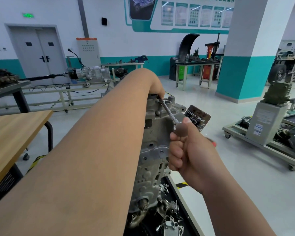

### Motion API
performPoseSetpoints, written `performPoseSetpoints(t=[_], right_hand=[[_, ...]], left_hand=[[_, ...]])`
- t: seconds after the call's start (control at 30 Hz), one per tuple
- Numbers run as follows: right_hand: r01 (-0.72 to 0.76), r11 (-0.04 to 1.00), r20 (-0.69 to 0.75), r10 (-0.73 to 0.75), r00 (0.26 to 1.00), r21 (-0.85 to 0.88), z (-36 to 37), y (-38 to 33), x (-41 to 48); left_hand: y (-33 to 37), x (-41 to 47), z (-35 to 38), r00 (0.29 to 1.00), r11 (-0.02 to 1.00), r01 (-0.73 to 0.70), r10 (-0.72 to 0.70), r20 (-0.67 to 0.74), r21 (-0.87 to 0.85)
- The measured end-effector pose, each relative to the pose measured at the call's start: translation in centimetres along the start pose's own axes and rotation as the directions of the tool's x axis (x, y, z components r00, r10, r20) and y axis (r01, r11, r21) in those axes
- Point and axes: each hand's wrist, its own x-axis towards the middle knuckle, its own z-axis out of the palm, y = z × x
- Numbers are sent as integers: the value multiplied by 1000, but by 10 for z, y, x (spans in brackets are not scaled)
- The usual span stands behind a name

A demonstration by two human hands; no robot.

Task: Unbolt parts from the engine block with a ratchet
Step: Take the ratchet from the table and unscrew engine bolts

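As the block (153, 133) stands on end at centre, close before us, we log the ratchet (179, 127) over its right face, with the extension (168, 110) running far-left to the block's far top edge. The right hand (186, 150) is clenched round the handle, thumb on the ratchet head. The left hand (157, 92) bends over the far edge at the extension tip. Whether it pinches the socket or only rests there, we cannot tell.

Judgement: hold the extension in line with the bolt, steady the socket, and swing in short even arcs so it does not slip off. The filter (198, 118) sits just right of the head, so we mind it in the swing.

Table (15, 133) at left. Loose parts (170, 218) near, at the block's foot.
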Motion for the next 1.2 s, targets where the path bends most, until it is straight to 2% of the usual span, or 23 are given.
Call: performPoseSetpoints(t=[0.03,0.1,0.17,0.23,0.3,0.33,0.43,0.5,0.53,0.6,0.7,0.8,0.87,0.97,1.07,1.2], right_hand=[[66,987,-49,-74,996,-143,-1,-1,0],[160,876,-91,-224,970,-454,-4,-4,0],[193,700,-84,-341,936,-688,-6,-8,-2],[179,499,-73,-444,893,-848,-6,-14,-3],[139,337,-55,-505,861,-931,-3,-20,-4],[131,293,-44,-524,851,-947,-1,-21,-5],[152,237,-12,-572,820,-960,-2,-20,-3],[183,281,-11,-570,822,-942,-3,-15,0],[204,356,-26,-547,837,-912,-4,-13,1],[243,579,-64,-458,887,-778,-4,-8,3],[226,857,-92,-300,949,-464,-3,-4,3],[97,993,-34,-99,994,-66,4,0,1],[-57,975,75,42,996,213,9,2,-2],[-222,840,237,115,965,495,11,2,-6],[-297,730,334,99,937,615,13,4,-8],[-299,705,344,83,935,642,14,5,-7]], left_hand=[[0,0,0,1000,1000,1,-1,-1,-1],[0,0,0,1000,1000,4,-4,-4,-10],[1,-1,1,1000,1000,4,-4,-6,-11],[1,-2,1,1000,1000,-5,5,-11,-10],[1,-4,0,1000,1000,-11,11,-12,-23],[1,-4,1,1000,1000,-15,15,-13,-25],[1,-4,1,999,999,-23,22,-28,-23],[1,-5,2,999,999,-29,28,-38,-28],[1,-5,2,999,999,-31,29,-41,-33],[-1,-4,4,999,998,-31,28,-45,-55],[-3,-3,5,998,996,-25,19,-67,-90],[-3,-3,6,997,995,-16,8,-79,-95],[-2,-3,5,997,996,-11,3,-81,-94],[-2,-5,6,996,995,-11,2,-91,-97],[-2,-7,7,994,994,-15,3,-112,-108],[-2,-9,6,993,995,-15,4,-116,-95]])
